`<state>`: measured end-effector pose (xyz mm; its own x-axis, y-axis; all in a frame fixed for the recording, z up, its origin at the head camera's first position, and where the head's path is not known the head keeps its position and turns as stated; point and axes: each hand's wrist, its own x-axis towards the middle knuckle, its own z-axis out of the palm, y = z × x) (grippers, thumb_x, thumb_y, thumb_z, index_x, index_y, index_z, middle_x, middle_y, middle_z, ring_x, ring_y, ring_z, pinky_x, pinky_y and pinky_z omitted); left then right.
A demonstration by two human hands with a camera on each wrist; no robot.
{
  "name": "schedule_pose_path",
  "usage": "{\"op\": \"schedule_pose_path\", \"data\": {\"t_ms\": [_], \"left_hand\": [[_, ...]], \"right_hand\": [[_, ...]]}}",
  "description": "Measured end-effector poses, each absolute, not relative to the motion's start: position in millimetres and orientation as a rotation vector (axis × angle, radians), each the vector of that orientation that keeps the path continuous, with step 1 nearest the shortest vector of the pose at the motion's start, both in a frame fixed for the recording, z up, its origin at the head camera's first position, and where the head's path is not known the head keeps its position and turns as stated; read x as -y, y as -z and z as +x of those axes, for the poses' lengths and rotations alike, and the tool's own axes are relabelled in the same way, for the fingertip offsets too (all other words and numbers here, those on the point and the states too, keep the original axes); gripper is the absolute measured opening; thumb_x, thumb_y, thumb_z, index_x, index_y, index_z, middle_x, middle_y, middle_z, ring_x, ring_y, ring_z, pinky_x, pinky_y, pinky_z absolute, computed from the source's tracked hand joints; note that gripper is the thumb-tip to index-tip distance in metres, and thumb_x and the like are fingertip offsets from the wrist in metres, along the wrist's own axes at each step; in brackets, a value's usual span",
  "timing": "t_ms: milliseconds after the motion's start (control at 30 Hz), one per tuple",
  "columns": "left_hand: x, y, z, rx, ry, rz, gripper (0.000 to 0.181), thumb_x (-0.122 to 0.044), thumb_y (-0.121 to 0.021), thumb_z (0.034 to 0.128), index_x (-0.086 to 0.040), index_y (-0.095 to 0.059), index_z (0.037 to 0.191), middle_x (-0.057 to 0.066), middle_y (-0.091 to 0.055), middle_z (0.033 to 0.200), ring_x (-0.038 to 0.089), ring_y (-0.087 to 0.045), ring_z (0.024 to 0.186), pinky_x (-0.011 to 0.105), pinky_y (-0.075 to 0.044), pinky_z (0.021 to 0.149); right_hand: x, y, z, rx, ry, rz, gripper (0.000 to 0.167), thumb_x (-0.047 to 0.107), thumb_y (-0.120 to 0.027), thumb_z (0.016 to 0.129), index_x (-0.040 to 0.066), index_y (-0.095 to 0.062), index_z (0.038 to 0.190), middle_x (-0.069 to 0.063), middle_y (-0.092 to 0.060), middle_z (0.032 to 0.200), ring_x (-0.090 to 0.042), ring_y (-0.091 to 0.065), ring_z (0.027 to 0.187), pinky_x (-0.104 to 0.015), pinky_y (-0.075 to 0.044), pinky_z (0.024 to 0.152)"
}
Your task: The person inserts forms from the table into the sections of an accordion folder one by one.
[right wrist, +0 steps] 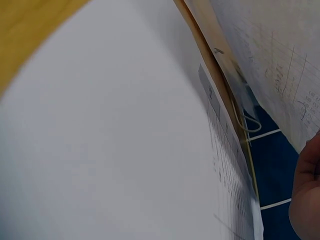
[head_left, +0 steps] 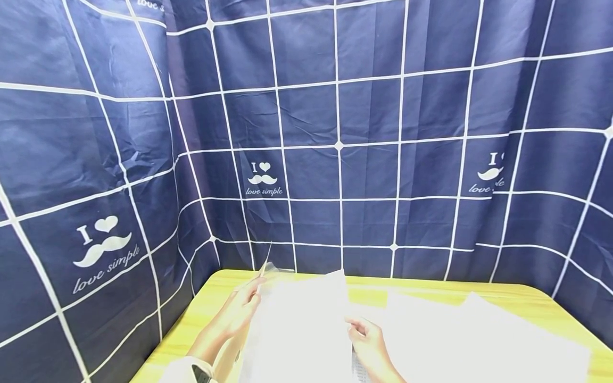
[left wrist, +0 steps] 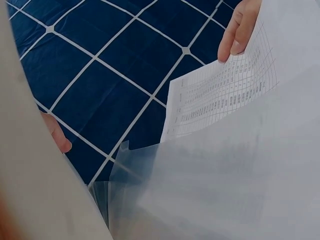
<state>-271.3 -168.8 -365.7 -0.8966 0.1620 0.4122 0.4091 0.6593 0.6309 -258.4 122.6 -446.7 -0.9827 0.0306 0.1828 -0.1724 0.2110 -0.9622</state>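
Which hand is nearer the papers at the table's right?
Right: the right hand is just left of the papers; the left hand is farther left, beyond the held sheet.

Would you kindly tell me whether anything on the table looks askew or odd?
The loose white papers at the right of the yellow table lie askew: their edges run at different angles instead of lining up.
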Motion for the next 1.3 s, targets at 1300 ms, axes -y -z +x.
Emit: {"op": "schedule_pose_path", "data": {"t_ms": [1300], "left_hand": [[168.0,363.4,-267.1,2.551,1.027,-0.481,0.034,-0.008,-0.045,0.0951,-0.005,-0.056,0.127,0.016,-0.050,0.138,0.033,-0.054,0.118,0.051,-0.040,0.100]], "right_hand": [[-95.6,450.4,-255.3,2.394,-2.041,0.490,0.041,-0.004,-0.046,0.085,-0.014,-0.048,0.126,-0.042,-0.046,0.120,-0.016,-0.053,0.065,-0.028,-0.054,0.057]]}}
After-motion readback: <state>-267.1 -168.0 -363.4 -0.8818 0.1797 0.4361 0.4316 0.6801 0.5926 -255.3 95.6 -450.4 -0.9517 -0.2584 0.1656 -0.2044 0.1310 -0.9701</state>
